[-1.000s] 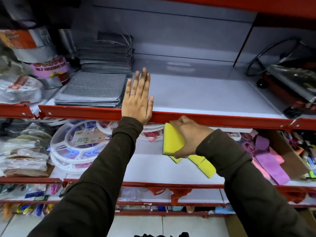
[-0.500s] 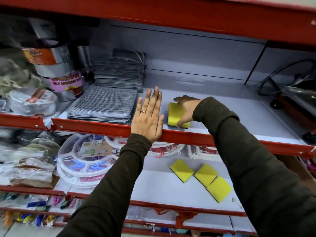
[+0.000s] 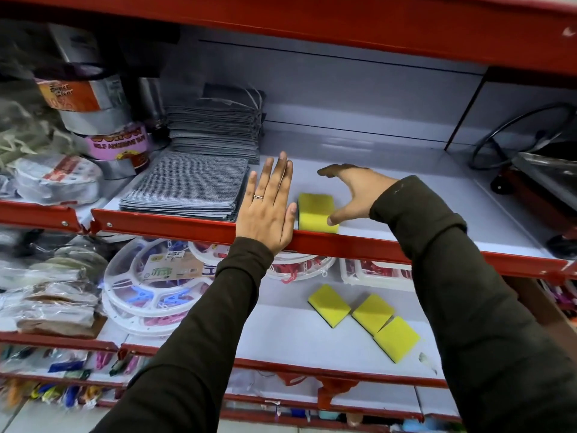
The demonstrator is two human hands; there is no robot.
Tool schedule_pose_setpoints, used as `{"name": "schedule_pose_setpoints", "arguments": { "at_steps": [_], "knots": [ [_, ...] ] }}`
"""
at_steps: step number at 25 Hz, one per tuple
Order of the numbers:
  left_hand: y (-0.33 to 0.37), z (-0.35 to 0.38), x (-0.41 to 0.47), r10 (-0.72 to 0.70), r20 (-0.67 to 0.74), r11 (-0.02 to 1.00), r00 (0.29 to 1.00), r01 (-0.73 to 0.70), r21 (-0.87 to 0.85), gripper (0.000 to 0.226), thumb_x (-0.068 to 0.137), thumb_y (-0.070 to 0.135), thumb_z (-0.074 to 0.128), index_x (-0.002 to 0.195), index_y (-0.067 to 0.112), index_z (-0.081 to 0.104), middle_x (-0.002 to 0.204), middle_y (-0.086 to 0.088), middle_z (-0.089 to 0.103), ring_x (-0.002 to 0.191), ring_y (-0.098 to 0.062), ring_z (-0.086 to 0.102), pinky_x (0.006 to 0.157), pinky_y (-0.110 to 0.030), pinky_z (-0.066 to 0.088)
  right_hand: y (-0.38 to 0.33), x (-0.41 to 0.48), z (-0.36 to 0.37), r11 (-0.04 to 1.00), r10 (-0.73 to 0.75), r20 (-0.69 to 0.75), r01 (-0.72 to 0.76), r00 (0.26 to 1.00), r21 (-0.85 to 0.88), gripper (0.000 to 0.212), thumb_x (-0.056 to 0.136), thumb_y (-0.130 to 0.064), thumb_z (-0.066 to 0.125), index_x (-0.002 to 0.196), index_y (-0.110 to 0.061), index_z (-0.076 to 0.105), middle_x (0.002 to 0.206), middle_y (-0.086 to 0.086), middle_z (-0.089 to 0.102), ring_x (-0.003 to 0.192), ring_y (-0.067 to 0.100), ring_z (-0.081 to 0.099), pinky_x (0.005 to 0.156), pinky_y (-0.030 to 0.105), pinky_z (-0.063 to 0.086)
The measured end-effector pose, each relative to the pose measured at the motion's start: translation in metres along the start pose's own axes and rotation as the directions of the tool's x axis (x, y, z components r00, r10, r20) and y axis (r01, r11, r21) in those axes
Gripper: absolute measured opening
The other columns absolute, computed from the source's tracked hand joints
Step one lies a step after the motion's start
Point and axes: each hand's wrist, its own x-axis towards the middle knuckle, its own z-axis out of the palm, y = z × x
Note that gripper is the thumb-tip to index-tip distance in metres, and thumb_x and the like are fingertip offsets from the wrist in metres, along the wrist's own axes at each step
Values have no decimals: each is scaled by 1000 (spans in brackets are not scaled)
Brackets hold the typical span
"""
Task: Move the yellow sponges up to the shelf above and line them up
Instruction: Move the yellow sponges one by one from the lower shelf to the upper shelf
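Observation:
One yellow sponge (image 3: 317,211) lies flat on the upper shelf (image 3: 390,210), just behind its red front rail. My right hand (image 3: 352,195) hovers over the sponge's right side with fingers spread, the thumb tip touching its right edge, and holds nothing. My left hand (image 3: 269,210) rests flat and open on the red rail, directly left of that sponge. Three more yellow sponges lie on the lower shelf (image 3: 281,335): one at left (image 3: 329,304), one in the middle (image 3: 372,313), one at right (image 3: 396,342).
Stacks of grey cloths (image 3: 193,189) fill the upper shelf left of my left hand, with tape rolls (image 3: 93,120) further left. A red trolley (image 3: 537,182) stands at the upper shelf's right end. Round white peg hangers (image 3: 153,285) sit on the lower shelf's left.
My right hand carried a sponge from the lower shelf up onto the upper shelf, set it flat behind the rail and let go. My left hand stayed on the rail.

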Motion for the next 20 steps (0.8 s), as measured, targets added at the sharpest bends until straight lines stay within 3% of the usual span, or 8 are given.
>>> {"name": "schedule_pose_setpoints", "arguments": {
  "at_steps": [5,10,12,16,18,20],
  "knots": [
    [1,-2,0,-13,4,1000,1000,13,-9,70,101,35,27,163,7,10,171,-12,13,159,-29,10,131,-41,-5,0,-63,0,988,-31,-1,30,1000,153,74,68,-32,83,134,-28,49,133,-4,55,116,15,54,83,24,41],
    [1,-1,-1,-19,-2,1000,1000,19,-9,70,101,34,28,163,6,11,171,-13,14,158,-30,10,130,-39,-8,0,-91,42,938,-24,192,-44,981,344,63,69,-27,83,126,-29,56,116,-8,64,95,16,66,81,26,53],
    [0,0,-1,-18,-5,1000,1000,18,-3,70,100,34,30,163,6,12,170,-13,15,158,-30,10,130,-40,-8,8,-87,72,940,15,297,-115,955,322,69,69,-27,83,131,-27,52,120,-5,62,100,19,64,86,31,54],
    [0,2,-2,-19,-11,1000,1000,19,9,71,100,34,30,163,7,12,170,-13,15,159,-30,10,130,-41,-7,34,-60,141,960,149,574,-257,805,111,84,71,-20,83,143,-23,40,141,2,52,122,25,55,94,31,47],
    [-1,3,-2,-15,-10,1000,1000,16,13,71,99,34,31,163,7,12,170,-13,14,159,-30,8,131,-41,-6,48,-43,172,972,196,598,-236,777,-12,89,72,-14,81,147,-20,34,150,7,42,132,28,47,103,35,44],
    [-2,5,-2,-6,-14,1000,1000,6,18,72,99,34,31,163,7,11,170,-13,14,159,-30,8,131,-42,-6,60,-27,200,978,204,571,-193,795,-81,98,71,-8,79,152,-17,24,157,11,29,140,30,37,111,37,39]
  ]
}}
